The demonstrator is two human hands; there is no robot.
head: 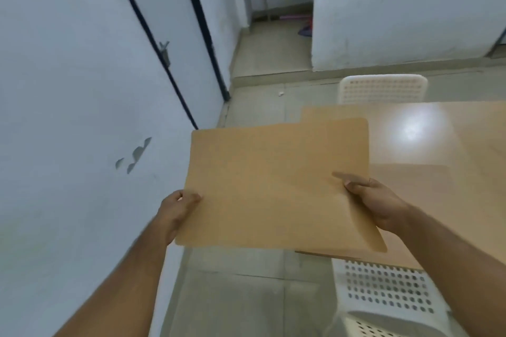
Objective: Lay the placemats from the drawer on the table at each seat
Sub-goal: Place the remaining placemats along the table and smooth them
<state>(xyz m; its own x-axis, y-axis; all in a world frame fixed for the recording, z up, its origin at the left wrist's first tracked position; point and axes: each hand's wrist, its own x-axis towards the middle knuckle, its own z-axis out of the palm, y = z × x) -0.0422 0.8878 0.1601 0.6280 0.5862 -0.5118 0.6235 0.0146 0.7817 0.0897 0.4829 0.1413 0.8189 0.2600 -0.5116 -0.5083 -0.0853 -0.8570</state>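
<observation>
A tan rectangular placemat (pixel 268 183) with rounded corners is held flat in the air in front of me, partly over the near left corner of the light wooden table (pixel 451 150). My left hand (pixel 178 210) pinches its left edge. My right hand (pixel 375 200) grips its right edge, thumb on top. How many mats are in the stack cannot be told. The placemat hides the table's left corner.
One white perforated plastic chair (pixel 383 89) stands at the far side of the table and another (pixel 388 290) at the near side, below my right arm. A white wall with doors (pixel 82 90) runs along the left. Tiled floor (pixel 246 295) lies between wall and table.
</observation>
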